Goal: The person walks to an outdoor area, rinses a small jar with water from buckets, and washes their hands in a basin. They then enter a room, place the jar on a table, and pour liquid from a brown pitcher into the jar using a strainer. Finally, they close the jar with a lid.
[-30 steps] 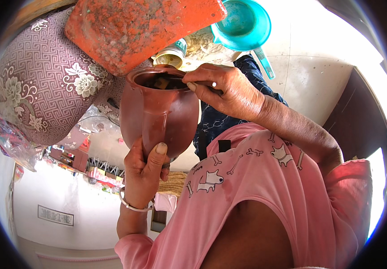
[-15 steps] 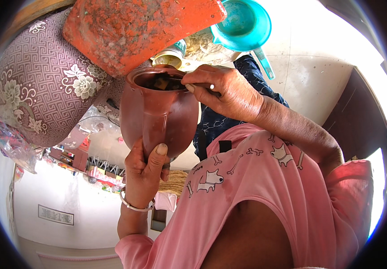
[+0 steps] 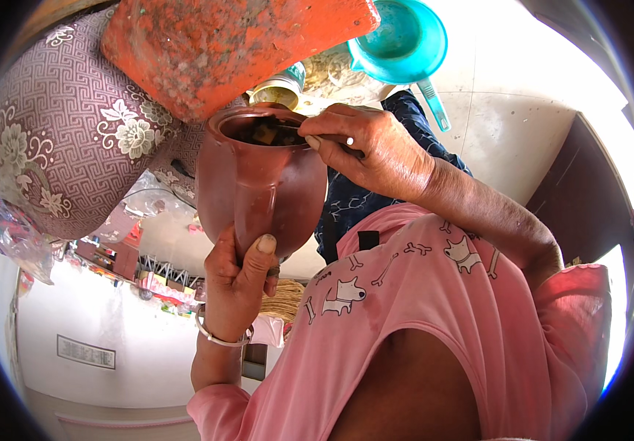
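A reddish-brown glazed pot (image 3: 295,195), wide in the belly, is held upright in front of my chest. My left hand (image 3: 240,268) is closed round the lower part of its side handle (image 3: 254,195), thumb on top. Dark pieces and a yellowish chunk (image 3: 264,134) show inside the open mouth. At the right side of the rim, my right hand (image 3: 375,151) is closed on a thin stick (image 3: 349,141), whose pale end pokes out between the fingers. The rest of the stick is hidden by the hand and rim.
Beyond the pot is a stained orange-red board (image 3: 221,51), with a floral-patterned padded seat (image 3: 74,132) at left. A turquoise ladle (image 3: 428,44) and a small tub (image 3: 276,95) are at the far side. A clear plastic bag (image 3: 23,235) hangs at far left.
Both hands keep their grips on the pot handle and the stick, almost in place. The background has shifted slightly as the view moved.
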Demonstrator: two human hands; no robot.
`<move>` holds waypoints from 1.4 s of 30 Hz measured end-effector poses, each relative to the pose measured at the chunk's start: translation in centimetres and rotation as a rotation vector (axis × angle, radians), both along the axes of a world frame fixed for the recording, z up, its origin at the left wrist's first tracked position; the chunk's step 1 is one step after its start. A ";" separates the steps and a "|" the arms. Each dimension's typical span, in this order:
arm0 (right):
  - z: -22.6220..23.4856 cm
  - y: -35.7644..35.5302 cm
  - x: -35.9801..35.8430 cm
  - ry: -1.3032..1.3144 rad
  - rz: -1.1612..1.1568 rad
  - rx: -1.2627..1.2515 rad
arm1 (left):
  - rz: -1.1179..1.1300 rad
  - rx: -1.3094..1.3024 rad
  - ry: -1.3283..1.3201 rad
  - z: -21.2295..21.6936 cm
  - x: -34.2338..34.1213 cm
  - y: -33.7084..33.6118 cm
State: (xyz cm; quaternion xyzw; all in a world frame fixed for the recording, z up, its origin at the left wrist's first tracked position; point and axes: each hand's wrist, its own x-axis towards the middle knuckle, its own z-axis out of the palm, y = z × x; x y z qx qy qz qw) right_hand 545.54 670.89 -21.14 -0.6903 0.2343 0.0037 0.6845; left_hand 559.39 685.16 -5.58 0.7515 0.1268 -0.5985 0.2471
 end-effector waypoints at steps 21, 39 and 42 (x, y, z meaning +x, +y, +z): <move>1.1 0.7 0.1 -0.004 -0.019 -0.019 | 0.034 -0.009 0.002 1.0 -0.3 1.0; 1.6 2.2 -0.2 -0.006 0.021 -0.134 | 0.116 -0.126 -0.030 0.4 -2.1 4.5; 1.9 2.3 -0.2 -0.029 0.045 -0.144 | 0.119 -0.129 -0.054 0.5 -2.5 4.7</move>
